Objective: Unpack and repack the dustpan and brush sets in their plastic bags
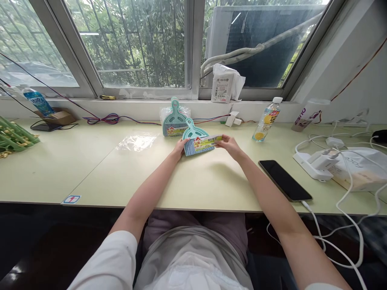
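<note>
A small teal dustpan and brush set (194,131) with blue-grey bristles is held tilted just above or against the table, near its middle. My left hand (179,148) is closed on the set's left edge. A printed yellow-green label card (206,142) lies across the front of the bristles. My right hand (231,146) pinches the right end of this label, which sticks out past the brush. Behind, a second dustpan and brush set (174,117), in clear plastic wrapping, leans near the wall. Left of my hands lies a crumpled clear plastic bag (137,141).
A phone (284,180) on a cable, a drink bottle (267,120), a plastic cup (308,116) and a power strip (314,166) with tangled white cables stand right. Green bundled stems (16,136) and a small cardboard box (60,116) are left. A tissue pack (225,84) sits on the sill.
</note>
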A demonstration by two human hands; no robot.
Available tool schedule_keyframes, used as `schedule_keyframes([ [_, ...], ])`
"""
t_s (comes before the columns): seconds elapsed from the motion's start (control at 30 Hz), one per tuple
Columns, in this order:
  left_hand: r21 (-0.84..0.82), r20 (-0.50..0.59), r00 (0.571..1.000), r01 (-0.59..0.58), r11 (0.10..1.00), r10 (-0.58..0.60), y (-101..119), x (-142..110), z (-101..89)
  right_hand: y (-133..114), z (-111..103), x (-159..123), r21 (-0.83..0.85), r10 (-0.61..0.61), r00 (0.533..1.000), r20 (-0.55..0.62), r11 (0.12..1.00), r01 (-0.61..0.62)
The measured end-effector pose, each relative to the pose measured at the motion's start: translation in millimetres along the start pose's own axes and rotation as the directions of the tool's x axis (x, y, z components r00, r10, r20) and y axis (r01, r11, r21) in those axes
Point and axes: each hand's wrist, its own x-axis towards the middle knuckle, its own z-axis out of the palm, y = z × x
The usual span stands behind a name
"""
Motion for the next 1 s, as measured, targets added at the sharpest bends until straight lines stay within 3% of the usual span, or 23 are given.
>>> schedule_keyframes([
  [0.1,0.014,0.106,0.994,0.008,1.0,-0.009,0,-6,2.0,11,17,-2,-0.079,0.013,0.998,-0.055,0.997,-0.017],
  [0.27,0.06,0.221,0.975,-0.023,0.998,0.009,-5,-10,9.5,23,19,-2,-0.221,-0.008,0.985,-0.173,0.975,-0.031],
  [0.37,0.076,0.215,0.976,-0.045,0.996,0.028,-8,-8,12.1,22,18,-3,-0.325,-0.017,0.986,-0.164,0.945,-0.038],
  [0.47,0.074,0.195,0.98,-0.062,0.995,0.047,-8,-7,11.2,20,18,-5,-0.516,-0.077,0.981,-0.175,0.856,-0.025],
  [0.53,0.059,0.195,0.978,-0.087,0.994,0.074,-6,-7,10.0,19,20,-6,-0.616,-0.14,0.963,-0.229,0.787,-0.032],
  [0.6,0.04,0.172,0.981,-0.102,0.994,0.094,-4,-9,9.6,19,22,-7,-0.63,-0.184,0.927,-0.327,0.774,-0.069],
  [0.7,-0.002,0.128,0.986,-0.112,0.994,0.111,-1,-10,12.0,19,27,-8,-0.447,-0.149,0.85,-0.505,0.888,-0.11],
  [0.77,-0.038,0.109,0.986,-0.123,0.992,0.127,-1,-11,15.5,21,32,-8,-0.2,-0.008,0.853,-0.523,0.973,-0.113],
  [0.87,-0.068,0.085,0.987,-0.129,0.989,0.134,-2,-13,22.0,22,42,-10,0.16,0.196,0.933,-0.302,0.975,-0.153],
  [0.93,-0.062,0.09,0.987,-0.13,0.99,0.135,-2,-16,25.9,23,46,-12,0.28,0.215,0.969,-0.12,0.944,-0.175],
  [1.0,-0.048,0.101,0.986,-0.13,0.99,0.134,-2,-19,28.6,22,47,-14,0.326,0.192,0.981,-0.009,0.928,-0.179],
])
